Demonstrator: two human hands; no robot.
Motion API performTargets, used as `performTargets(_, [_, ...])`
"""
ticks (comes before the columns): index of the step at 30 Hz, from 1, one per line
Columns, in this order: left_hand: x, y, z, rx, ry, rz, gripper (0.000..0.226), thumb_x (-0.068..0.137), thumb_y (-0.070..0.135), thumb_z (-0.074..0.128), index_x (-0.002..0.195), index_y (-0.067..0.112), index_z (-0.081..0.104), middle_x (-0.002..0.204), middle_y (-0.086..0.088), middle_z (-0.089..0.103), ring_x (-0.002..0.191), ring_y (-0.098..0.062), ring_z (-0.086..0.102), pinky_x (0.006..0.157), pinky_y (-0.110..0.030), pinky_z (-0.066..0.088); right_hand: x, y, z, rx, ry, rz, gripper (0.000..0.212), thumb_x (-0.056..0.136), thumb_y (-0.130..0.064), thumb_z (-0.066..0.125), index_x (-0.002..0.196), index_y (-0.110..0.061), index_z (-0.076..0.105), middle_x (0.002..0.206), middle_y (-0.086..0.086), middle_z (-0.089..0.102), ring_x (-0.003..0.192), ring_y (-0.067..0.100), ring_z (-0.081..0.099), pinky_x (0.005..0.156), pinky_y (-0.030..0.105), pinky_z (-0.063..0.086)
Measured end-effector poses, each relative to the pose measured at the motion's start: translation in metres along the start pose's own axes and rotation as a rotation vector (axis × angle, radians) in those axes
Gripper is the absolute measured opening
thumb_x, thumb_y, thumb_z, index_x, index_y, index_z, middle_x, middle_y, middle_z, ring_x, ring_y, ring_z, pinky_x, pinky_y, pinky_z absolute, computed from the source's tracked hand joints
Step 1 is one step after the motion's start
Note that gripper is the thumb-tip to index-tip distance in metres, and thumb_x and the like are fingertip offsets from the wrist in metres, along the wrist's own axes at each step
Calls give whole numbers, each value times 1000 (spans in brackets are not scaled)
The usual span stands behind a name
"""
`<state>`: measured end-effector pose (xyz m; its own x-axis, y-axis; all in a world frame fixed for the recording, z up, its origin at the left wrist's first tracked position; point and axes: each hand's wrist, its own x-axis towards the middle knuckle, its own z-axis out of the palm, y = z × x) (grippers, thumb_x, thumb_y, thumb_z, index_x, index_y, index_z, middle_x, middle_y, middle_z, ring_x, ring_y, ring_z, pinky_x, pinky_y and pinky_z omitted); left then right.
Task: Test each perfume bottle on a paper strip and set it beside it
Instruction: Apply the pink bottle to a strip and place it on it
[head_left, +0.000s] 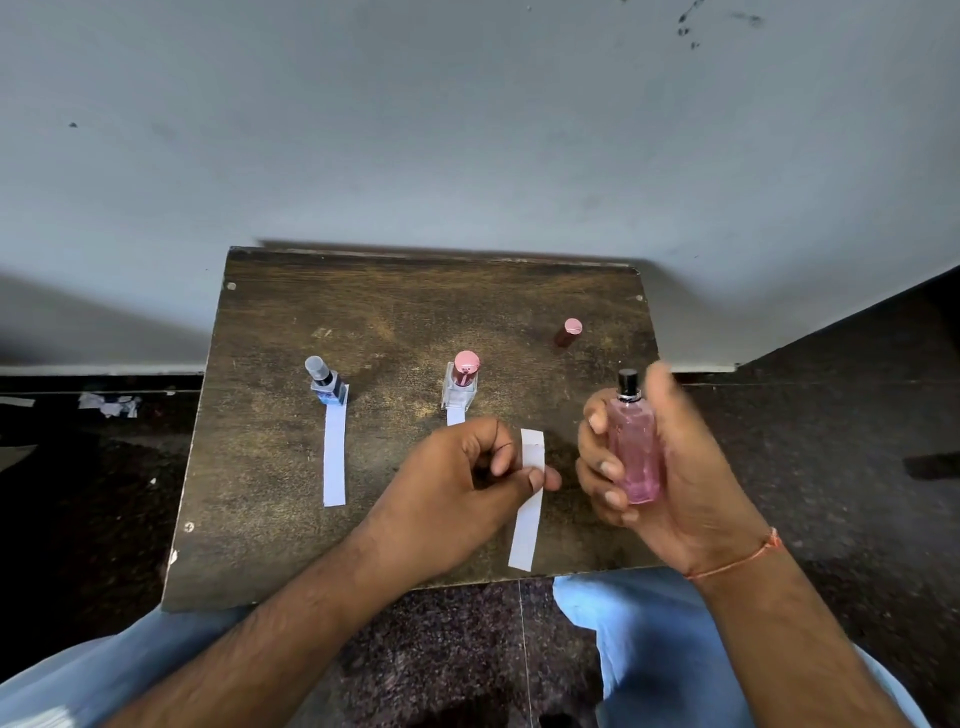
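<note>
My right hand (670, 457) grips a pink glass perfume bottle (635, 452) with a bare black spray nozzle, held upright over the right side of the table. My left hand (457, 488) pinches a white paper strip (530, 499) just left of the bottle. A blue bottle (326, 387) with a grey cap stands at the far end of another paper strip (335, 457). A clear bottle (461, 384) with a pink cap stands on a third strip (455, 415), mostly hidden by my left hand.
A small pink-topped cap (569, 332) stands alone at the back right of the dark wooden table (395, 312). A pale wall rises right behind the table. Dark speckled floor surrounds it, and my knees in light blue cloth sit below the near edge.
</note>
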<state>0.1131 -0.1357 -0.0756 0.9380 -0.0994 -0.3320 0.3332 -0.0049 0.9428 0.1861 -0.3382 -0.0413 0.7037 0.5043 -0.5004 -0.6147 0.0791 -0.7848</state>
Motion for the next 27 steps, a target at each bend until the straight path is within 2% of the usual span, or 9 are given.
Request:
performTargets(2, [-1,3,0,-13,9,5,45,101,3,74,74,18,40,95,-7,86,106,-15,83,84,-77,55,0,3,-2,-217,113,-23,49,73,-58,90,85,-22,59,60,-2,43,47,11,38,45,26,23])
performTargets(5, [-1,4,-1,25,41,41,47,100,4,75,73,19,40,92,-4,86,104,-11,83,86,-72,60,3,10,-3,-403,249,-39,24,87,-25,88,90,-18,65,58,-2,48,50,14,40,46,25,32])
performTargets(9, [1,1,-3,100,55,95,49,100,6,76,72,23,40,90,-1,86,103,-10,83,80,-67,63,2,11,0,-474,212,-27,22,99,-29,73,106,-8,71,63,0,57,53,16,51,44,25,36])
performTargets(14, [2,-3,-4,203,56,132,52,97,13,81,70,28,39,76,3,77,71,-3,71,58,-28,45,0,12,5,-548,94,-82,15,100,-26,76,97,-13,70,77,4,72,59,11,52,45,23,38])
performTargets(17, [4,-4,-3,215,49,122,52,95,18,83,69,28,39,64,4,61,56,-7,43,53,-26,37,2,13,5,-514,54,-92,8,100,-5,71,95,-3,66,72,5,69,53,-2,56,50,9,41])
performTargets(21, [4,-4,-2,160,7,82,43,96,16,82,77,25,45,74,-9,73,59,-23,56,54,-35,43,3,14,4,-494,56,-115,9,100,2,69,92,0,65,61,-3,68,51,-3,57,51,7,43])
performTargets(23, [4,-1,-1,58,-23,13,34,98,15,80,91,19,47,87,-7,84,60,-31,63,57,-33,47,4,15,4,-475,91,-151,11,100,1,69,90,-3,65,59,0,67,53,5,57,51,11,41])
performTargets(25, [4,1,-1,-9,-51,-52,32,100,17,78,103,19,47,95,-7,86,52,-17,51,54,-25,41,4,15,4,-457,136,-182,12,100,-6,73,90,-7,66,58,0,65,60,23,57,51,21,40])
performTargets(27, [5,4,-2,-48,-66,-95,31,99,20,79,116,23,54,97,-7,87,61,-29,59,60,-41,52,5,16,4,-431,164,-190,15,94,-17,77,92,-7,67,62,3,63,65,29,57,52,28,41])
